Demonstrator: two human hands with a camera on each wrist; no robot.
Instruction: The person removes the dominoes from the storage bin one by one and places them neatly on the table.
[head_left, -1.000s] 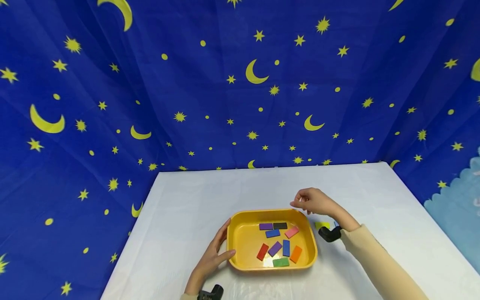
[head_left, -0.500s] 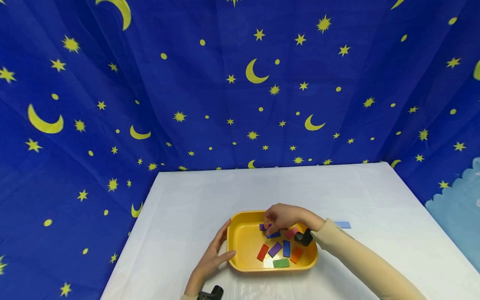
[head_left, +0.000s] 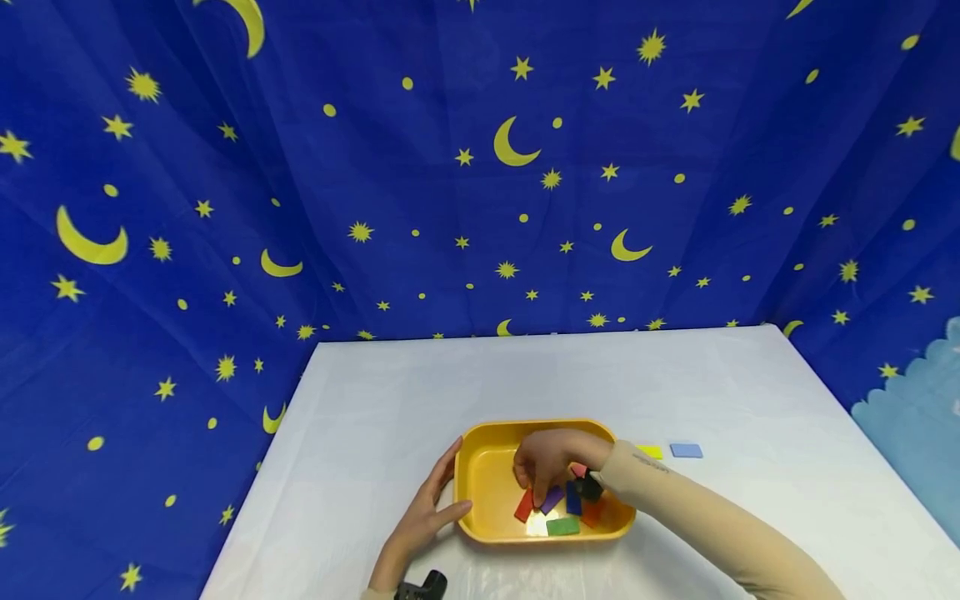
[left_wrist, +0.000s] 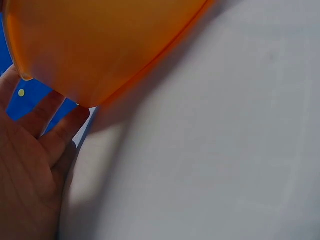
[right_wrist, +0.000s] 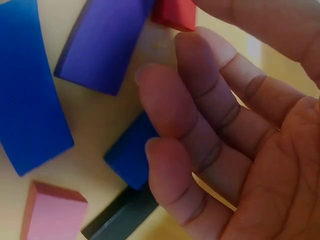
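The yellow tray (head_left: pixel 472 433) holds several coloured blocks. My left hand (head_left: pixel 422 512) grips its left side, thumb over the rim and fingers along the outer wall; in the left wrist view the fingers of the left hand (left_wrist: pixel 37 145) touch the tray (left_wrist: pixel 75 50). Inside the tray my right hand (head_left: pixel 551 458) reaches down, fingertips by the red block (head_left: pixel 523 506) and the purple block (head_left: pixel 552 499). From the right wrist, the right hand (right_wrist: pixel 225 125) has bent, parted fingers beside the red block (right_wrist: pixel 176 14), with no block seen held. Blue and black blocks lie partly behind its fingers.
A green block (head_left: pixel 562 526), a blue block (head_left: pixel 573 498) and an orange block (head_left: pixel 592 512) lie in the tray's right half. On the white table (head_left: pixel 390 392), right of the tray, are a yellow block (head_left: pixel 650 452) and a light blue block (head_left: pixel 686 451). A starry blue curtain stands behind.
My right hand has moved from beyond the tray's back right rim into the tray, then nearer its front, by the red and purple blocks. The left hand keeps its hold.
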